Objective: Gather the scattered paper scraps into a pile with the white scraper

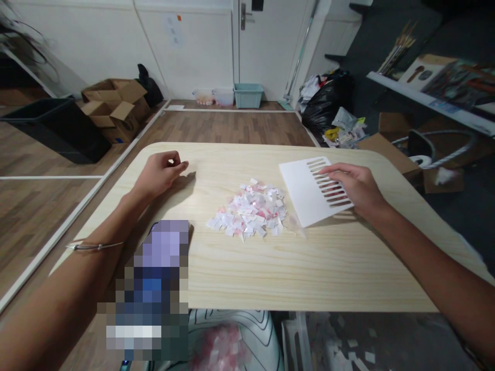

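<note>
My right hand (358, 188) grips the edge of a white slotted sheet (303, 190), thumb and fingers over its row of long slots. The sheet is tilted above the table, right of a heap of small white and pink scraps (253, 208), some with a clear, film-like look. To the left of the heap, my left hand (160, 172) hovers over or rests on the table with fingers curled and nothing visible in them; contact with the tabletop is unclear. Both hands are over the pale wooden table (247, 273).
Left of centre, a pixelated purple-topped object (166, 242) lies at the table's edge. Below the front edge are a bag of pink scraps (222, 348) and a clear bin (371, 340) with white bits. A black bin (58, 129) and cardboard boxes (116, 105) stand left.
</note>
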The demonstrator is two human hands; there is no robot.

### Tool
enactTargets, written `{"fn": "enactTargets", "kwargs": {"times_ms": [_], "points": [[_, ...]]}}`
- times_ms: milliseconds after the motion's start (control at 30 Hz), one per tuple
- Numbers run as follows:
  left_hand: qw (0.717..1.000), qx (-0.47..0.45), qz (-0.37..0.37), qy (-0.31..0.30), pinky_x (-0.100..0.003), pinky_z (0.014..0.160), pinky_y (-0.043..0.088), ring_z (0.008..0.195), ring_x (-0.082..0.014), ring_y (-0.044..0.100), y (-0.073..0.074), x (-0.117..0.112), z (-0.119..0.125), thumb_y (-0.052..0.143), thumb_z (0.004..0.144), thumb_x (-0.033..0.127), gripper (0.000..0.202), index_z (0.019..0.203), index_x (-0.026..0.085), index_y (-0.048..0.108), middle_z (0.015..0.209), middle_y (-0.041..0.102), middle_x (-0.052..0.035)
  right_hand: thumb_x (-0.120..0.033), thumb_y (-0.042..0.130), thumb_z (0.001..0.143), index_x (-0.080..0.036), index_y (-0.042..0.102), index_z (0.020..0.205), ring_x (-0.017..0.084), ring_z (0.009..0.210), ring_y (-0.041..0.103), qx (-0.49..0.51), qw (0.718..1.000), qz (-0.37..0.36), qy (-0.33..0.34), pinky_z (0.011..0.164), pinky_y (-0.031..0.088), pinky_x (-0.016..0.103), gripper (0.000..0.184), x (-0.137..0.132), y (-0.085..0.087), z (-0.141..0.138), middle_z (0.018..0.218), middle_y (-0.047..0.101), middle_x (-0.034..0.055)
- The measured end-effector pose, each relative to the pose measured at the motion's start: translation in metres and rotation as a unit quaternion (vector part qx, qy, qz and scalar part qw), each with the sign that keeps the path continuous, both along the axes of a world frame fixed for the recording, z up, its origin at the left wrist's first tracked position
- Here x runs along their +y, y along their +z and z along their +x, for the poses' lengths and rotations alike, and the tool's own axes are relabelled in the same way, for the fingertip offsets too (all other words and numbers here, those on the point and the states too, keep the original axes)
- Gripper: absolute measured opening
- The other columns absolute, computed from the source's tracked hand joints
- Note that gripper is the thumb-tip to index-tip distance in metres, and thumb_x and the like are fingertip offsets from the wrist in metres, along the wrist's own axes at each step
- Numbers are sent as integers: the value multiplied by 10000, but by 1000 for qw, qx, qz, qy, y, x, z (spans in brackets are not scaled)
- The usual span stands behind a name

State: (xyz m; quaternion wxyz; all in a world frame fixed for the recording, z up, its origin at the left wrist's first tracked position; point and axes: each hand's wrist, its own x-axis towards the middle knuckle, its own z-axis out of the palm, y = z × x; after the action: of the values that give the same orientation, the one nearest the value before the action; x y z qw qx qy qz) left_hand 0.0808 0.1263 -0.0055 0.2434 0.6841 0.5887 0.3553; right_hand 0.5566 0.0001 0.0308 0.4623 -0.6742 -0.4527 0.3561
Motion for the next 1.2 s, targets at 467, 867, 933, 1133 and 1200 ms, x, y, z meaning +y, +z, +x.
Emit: {"fn": "enactTargets", "kwargs": {"times_ms": [467, 867, 933, 1133, 1200], "points": [[996, 79, -48, 7, -397, 721, 279, 675, -201, 404, 22, -12, 10, 727, 1010, 419, 359, 752, 276, 521, 635, 478, 11, -329, 888, 721, -235, 869, 811, 150, 494, 566, -17, 995, -43, 84, 468, 410, 268, 131, 8, 12, 35, 596, 661, -1], [991, 91, -85, 39, -342, 712, 257, 677, -159, 372, 32, -24, 22, 704, 1105, 268, 359, 806, 256, 507, 612, 434, 62, -332, 827, 914, -192, 854, 793, 105, 446, 595, -55, 990, -110, 66, 502, 310, 250, 187, -61, 60, 70, 552, 686, -4], [991, 91, -93, 37, -342, 711, 250, 662, -155, 360, 30, -22, 21, 699, 1120, 286, 349, 827, 255, 511, 614, 444, 63, -554, 1034, 814, -207, 904, 798, 150, 440, 634, -67, 984, -147, 79, 477, 341, 266, 371, -96, 63, 81, 567, 724, 27], [991, 103, -83, 21, -363, 736, 280, 692, -164, 408, 26, -19, 20, 712, 1110, 278, 345, 825, 249, 520, 662, 500, 29, -1068, 958, 775, -270, 988, 818, 213, 572, 713, -121, 978, -138, 99, 526, 517, 322, 800, -176, 46, 50, 689, 815, 112], [992, 103, -74, 22, -375, 737, 282, 691, -171, 416, 26, -18, 20, 715, 1101, 280, 351, 807, 250, 524, 649, 490, 22, -1009, 952, 856, -275, 986, 829, 201, 597, 694, -119, 981, -127, 89, 566, 538, 325, 735, -187, 38, 22, 743, 837, 99]]}}
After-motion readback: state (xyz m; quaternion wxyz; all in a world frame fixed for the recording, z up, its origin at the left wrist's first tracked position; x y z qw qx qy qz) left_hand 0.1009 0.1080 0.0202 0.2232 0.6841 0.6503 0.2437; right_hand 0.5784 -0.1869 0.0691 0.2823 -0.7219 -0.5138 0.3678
